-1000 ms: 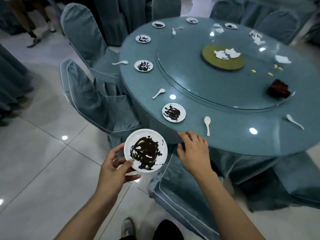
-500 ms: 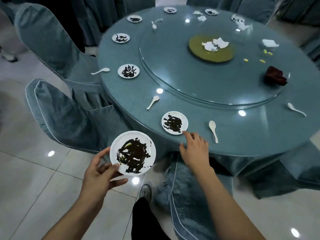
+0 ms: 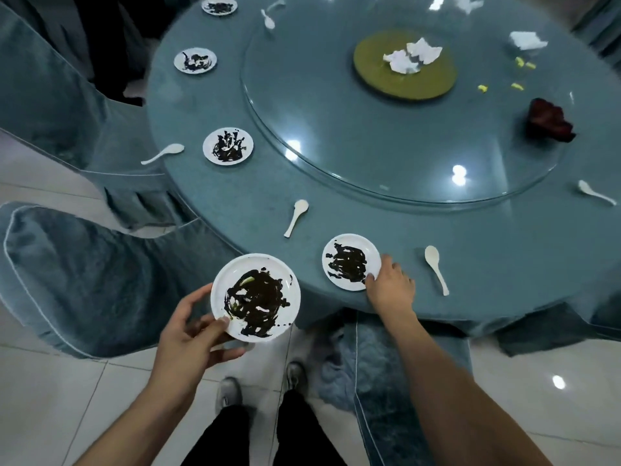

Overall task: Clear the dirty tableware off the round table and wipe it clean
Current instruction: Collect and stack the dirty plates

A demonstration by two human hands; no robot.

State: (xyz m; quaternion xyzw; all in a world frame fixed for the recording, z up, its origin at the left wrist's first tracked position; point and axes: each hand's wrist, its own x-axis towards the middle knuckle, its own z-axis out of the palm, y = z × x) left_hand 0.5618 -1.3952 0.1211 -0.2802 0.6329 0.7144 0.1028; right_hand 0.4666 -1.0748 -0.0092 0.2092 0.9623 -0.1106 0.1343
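My left hand [image 3: 193, 334] grips a white plate smeared with dark sauce [image 3: 255, 295], held off the table's near edge over the floor. My right hand [image 3: 389, 287] reaches onto the round teal table [image 3: 487, 264] and its fingers touch the right rim of a second dirty plate [image 3: 351, 262] near the edge. More dirty plates [image 3: 228, 146] [image 3: 195, 60] [image 3: 219, 5] line the left rim. White spoons [image 3: 436, 269] [image 3: 296, 216] [image 3: 163, 153] [image 3: 596, 193] lie around the edge. A dark red cloth [image 3: 549, 121] sits on the glass turntable [image 3: 336, 136].
A green mat [image 3: 376, 80] with crumpled tissues [image 3: 411, 55] lies on the turntable, with yellow scraps [image 3: 517, 86] and another tissue [image 3: 527, 40] beyond. Covered chairs [image 3: 84, 280] [image 3: 57, 95] stand at the left, and one is pushed in at the table edge [image 3: 386, 364]. My feet are on the tiled floor [image 3: 50, 398].
I have stepped closer to the table. My right hand moved from the table edge up to the near dirty plate's rim. My left hand still holds its plate.
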